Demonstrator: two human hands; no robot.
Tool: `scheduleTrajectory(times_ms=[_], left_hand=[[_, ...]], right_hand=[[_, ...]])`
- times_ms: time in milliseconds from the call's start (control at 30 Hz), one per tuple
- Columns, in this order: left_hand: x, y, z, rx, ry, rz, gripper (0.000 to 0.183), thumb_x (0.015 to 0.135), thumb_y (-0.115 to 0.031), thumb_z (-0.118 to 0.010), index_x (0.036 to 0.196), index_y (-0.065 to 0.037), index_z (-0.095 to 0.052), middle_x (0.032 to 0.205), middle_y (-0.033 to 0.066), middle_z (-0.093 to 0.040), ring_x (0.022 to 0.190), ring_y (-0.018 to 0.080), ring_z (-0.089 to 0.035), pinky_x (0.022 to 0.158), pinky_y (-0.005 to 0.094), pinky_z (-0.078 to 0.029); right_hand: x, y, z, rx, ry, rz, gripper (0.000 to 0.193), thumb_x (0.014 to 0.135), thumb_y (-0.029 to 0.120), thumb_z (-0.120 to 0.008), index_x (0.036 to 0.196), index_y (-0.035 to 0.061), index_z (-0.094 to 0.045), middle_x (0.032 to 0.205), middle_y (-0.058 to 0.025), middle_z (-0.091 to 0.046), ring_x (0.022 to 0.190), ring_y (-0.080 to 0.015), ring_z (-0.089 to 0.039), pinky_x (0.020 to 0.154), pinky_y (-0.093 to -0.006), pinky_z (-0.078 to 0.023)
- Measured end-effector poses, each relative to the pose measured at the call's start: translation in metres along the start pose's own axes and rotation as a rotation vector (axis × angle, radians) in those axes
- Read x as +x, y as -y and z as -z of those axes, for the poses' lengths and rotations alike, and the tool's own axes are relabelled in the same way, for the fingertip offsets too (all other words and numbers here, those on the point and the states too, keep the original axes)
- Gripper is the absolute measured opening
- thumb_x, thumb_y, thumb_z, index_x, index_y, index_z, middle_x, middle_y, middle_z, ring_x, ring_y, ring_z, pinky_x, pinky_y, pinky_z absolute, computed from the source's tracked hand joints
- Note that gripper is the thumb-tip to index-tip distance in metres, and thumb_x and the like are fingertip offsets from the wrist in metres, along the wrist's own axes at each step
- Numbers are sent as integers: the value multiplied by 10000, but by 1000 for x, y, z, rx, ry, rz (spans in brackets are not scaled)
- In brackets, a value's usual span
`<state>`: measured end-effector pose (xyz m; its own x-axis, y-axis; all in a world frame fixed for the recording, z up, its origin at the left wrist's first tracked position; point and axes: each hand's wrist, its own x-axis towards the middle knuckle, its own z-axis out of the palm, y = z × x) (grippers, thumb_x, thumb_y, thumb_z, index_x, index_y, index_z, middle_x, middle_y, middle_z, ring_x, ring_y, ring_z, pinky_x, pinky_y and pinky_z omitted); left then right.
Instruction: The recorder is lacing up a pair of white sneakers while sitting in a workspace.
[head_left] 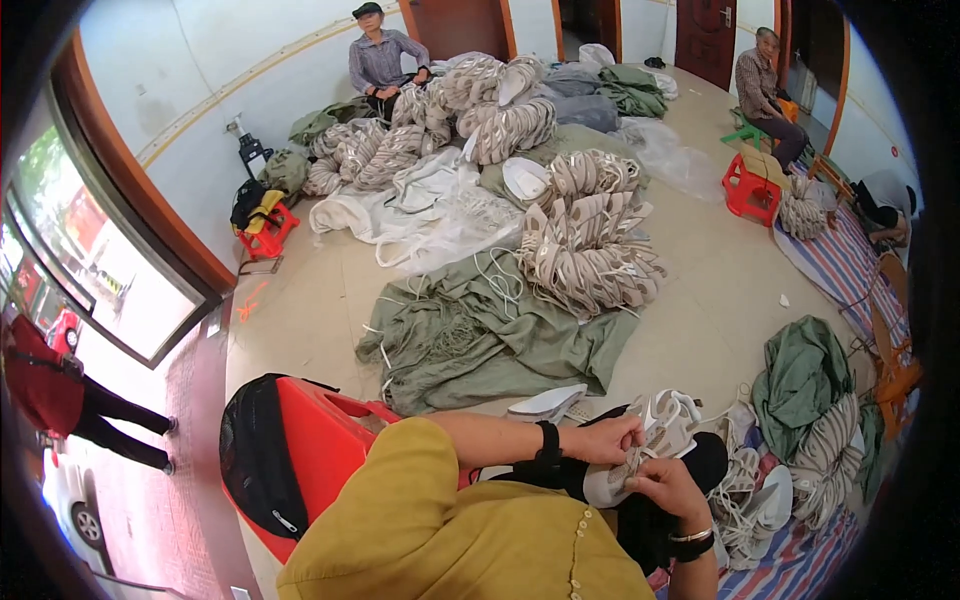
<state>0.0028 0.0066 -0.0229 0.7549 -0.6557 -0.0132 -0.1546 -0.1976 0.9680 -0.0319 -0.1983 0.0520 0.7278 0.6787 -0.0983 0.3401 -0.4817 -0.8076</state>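
Note:
On my lap lies a beige and white shoe upper [603,487], its toe end toward me and its white strappy part pointing away. My left hand [612,440], with a black band on the wrist, pinches at the upper's middle. From the right, my right hand [668,488] grips the same upper, thumb and fingers pressed together near the lacing. Whether a lace end is between the fingers is too small to tell. Beyond my left forearm a white shoe piece [548,403] rests by my knees. Loose white uppers with laces [745,500] are piled at my right.
A green cloth sack [490,335] spreads on the floor ahead, with bundled uppers [590,250] at its far edge. More bundles [390,150] heap farther back near a seated person. Red stools [752,190] stand right and left. Another green sack [800,375] lies close at right.

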Motion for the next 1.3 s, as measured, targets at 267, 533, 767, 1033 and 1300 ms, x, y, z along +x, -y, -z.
scheduleTrajectory(times_ms=[267, 533, 767, 1033, 1300], left_hand=[[4, -1, -1, -36, -46, -29, 248, 849, -207, -571, 1015, -41, -494, 835, 51, -511, 736, 134, -495, 649, 281, -426], [3, -22, -2, 39, -77, 65, 331, 829, -315, -609, 948, -27, -498, 812, 83, -554, 728, 178, -532, 658, 305, -441], [9, -21, -13, 306, -137, 145, 331, 812, -306, -642, 945, -32, -510, 778, 86, -557, 728, 193, -556, 641, 321, -447], [25, -13, -15, -414, -181, 353, 182, 833, -179, -590, 929, -39, -525, 802, 76, -581, 702, 146, -578, 577, 269, -464], [18, -11, -26, -646, -315, 291, 219, 841, -215, -607, 953, -39, -541, 825, 49, -573, 700, 122, -558, 603, 256, -476]], right_hand=[[9, 8, -5, 141, -92, -405, 198, 859, 158, -586, 719, 20, -615, 611, -46, -623, 460, -122, -561, 417, -274, -428], [0, 17, -8, 398, 199, 4, 178, 763, 91, -686, 915, 17, -629, 787, -115, -634, 726, -201, -607, 636, -289, -473], [-3, 30, -24, -246, -160, 209, 152, 747, 50, -657, 879, 5, -595, 805, -145, -608, 751, -333, -605, 684, -338, -491], [9, 49, -15, -122, -532, 226, 283, 705, -66, -637, 961, 41, -582, 893, -134, -568, 738, -265, -579, 659, -320, -472], [17, 52, -36, -48, -477, 186, 236, 693, -35, -674, 881, 30, -546, 856, -140, -523, 760, -296, -557, 653, -353, -453]])
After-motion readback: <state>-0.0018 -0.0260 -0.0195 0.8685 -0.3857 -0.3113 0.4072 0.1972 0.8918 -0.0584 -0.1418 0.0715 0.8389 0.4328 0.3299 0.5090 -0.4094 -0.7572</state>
